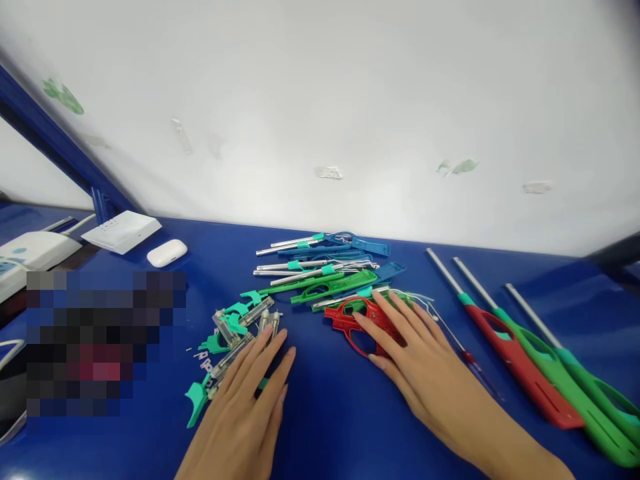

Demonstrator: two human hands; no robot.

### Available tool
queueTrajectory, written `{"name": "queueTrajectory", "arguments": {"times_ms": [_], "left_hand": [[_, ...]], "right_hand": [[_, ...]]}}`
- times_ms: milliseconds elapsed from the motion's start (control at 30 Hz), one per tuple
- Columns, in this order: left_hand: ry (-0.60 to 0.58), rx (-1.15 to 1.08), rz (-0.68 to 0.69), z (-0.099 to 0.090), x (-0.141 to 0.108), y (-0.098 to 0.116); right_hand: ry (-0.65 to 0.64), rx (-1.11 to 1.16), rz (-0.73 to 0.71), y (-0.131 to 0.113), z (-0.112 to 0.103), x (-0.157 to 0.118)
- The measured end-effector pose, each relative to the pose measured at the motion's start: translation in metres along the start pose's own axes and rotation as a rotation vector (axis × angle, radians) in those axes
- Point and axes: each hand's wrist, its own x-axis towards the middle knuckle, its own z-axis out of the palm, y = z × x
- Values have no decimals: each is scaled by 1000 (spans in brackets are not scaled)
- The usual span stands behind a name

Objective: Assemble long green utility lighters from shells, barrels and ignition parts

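My left hand [247, 397] lies flat with its fingers apart at the near edge of a pile of lighter parts. That pile has clear fuel tanks [229, 328], teal triggers [197, 402] and small pale pieces [205, 361]; my fingers cover some of it. My right hand [417, 353] is spread over a red lighter housing [350, 317], fingertips on it and not closed round it. Just beyond are green housings [333, 285], blue housings [374, 247] and metal lighter tubes [275, 267] with thin wires, laid in a stack.
On the right lie three whole lighters, one red [525, 367] and two green [570, 387]. A screwdriver [470, 360] rests beside my right wrist. A white box [123, 230], an earbud case [167, 253] and a power strip [37, 250] are at left, near a blurred patch. The white wall closes the back.
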Motion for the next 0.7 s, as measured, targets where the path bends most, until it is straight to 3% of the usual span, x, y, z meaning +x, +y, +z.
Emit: {"name": "queueTrajectory", "arguments": {"times_ms": [167, 333, 500, 700], "left_hand": [[78, -67, -14, 4, -2, 2], [96, -88, -45, 7, -1, 5], [109, -116, -73, 4, 0, 7], [110, -88, -73, 6, -3, 5]], "right_hand": [[11, -5, -119, -15, -9, 16], [-28, 38, -292, -31, -4, 58], [-21, 43, -250, -22, 13, 87], [15, 51, -212, -15, 17, 87]]}}
